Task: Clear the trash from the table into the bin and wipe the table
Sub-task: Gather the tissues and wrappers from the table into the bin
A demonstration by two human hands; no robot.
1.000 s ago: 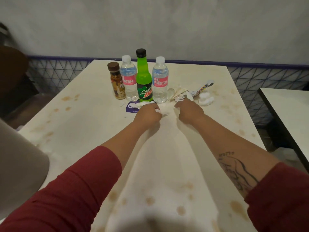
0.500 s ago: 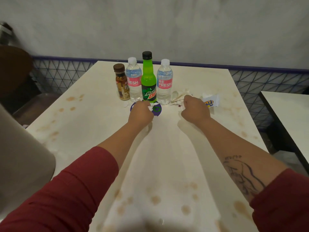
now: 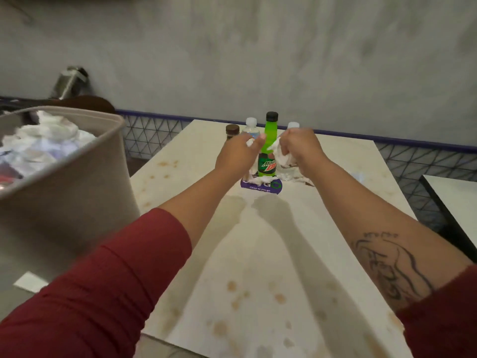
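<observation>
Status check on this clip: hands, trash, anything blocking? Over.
Left hand grips tissue scraps, right hand grips crumpled tissue, both held above table. Purple wrapper lies at green bottle foot. Bin at left, nothing in between.

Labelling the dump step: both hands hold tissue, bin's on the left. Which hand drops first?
Left, probably. The left hand pinches a small tissue wad and sits nearer the bin. The right hand grips a larger wad and would have to reach across the left forearm.
</observation>
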